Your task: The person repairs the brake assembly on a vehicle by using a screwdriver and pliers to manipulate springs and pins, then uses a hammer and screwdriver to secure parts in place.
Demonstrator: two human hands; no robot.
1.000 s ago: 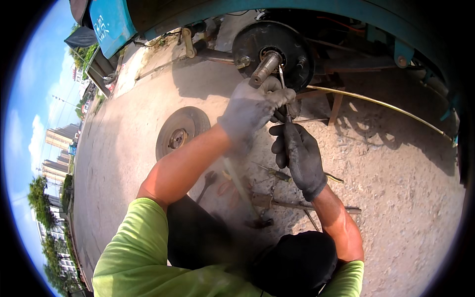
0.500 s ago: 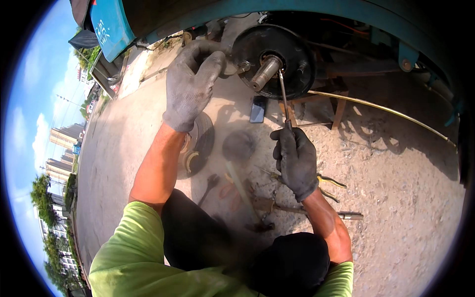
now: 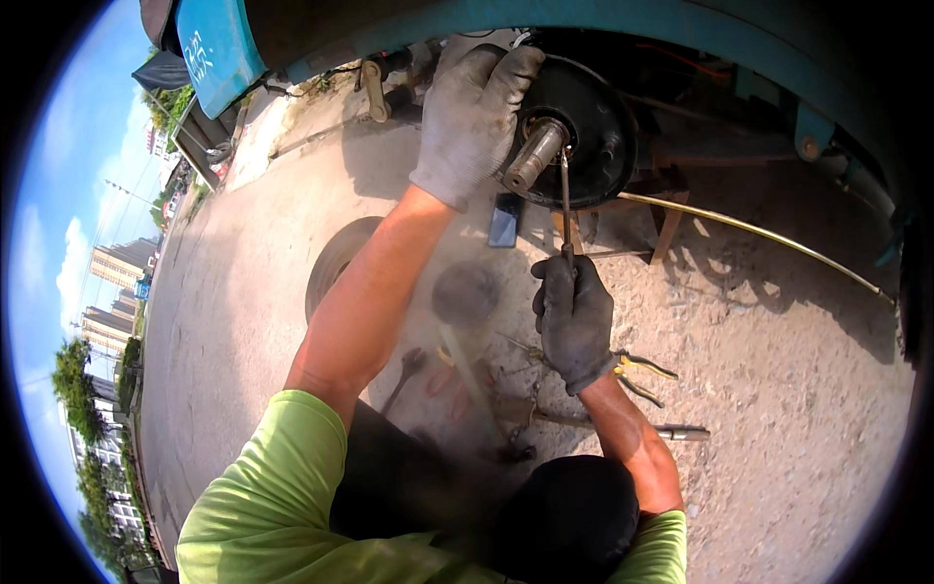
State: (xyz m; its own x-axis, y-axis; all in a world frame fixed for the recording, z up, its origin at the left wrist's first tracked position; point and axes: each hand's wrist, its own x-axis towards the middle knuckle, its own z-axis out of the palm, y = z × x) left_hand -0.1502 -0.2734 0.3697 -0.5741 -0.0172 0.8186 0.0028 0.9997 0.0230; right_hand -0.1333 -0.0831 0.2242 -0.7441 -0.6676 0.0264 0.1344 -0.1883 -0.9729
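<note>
A black round plate [image 3: 603, 112] stands upright under a teal metal frame, with a bare metal shaft [image 3: 537, 156] sticking out of its middle. My left hand [image 3: 469, 122], in a grey glove, is at the plate's upper left rim, its fingers bent over the edge. The plate's left side is hidden behind it. In a dark grey glove, my right hand [image 3: 574, 321] is closed around the handle of a screwdriver [image 3: 566, 200]. The screwdriver points upward, and its tip meets the plate just right of the shaft's base.
The teal frame [image 3: 623, 29] arches overhead. Under the plate are a rusty metal stand [image 3: 666, 229] and a phone [image 3: 504, 222]. A long yellowish rod [image 3: 759, 229] slants right. Yellow-handled pliers [image 3: 647, 375], a wrench [image 3: 401, 378] and a round metal part [image 3: 336, 263] lie on the ground.
My left hand has moved right and up, from beside the plate onto its upper left rim. The screwdriver stays in my right hand, its tip still beside the shaft.
</note>
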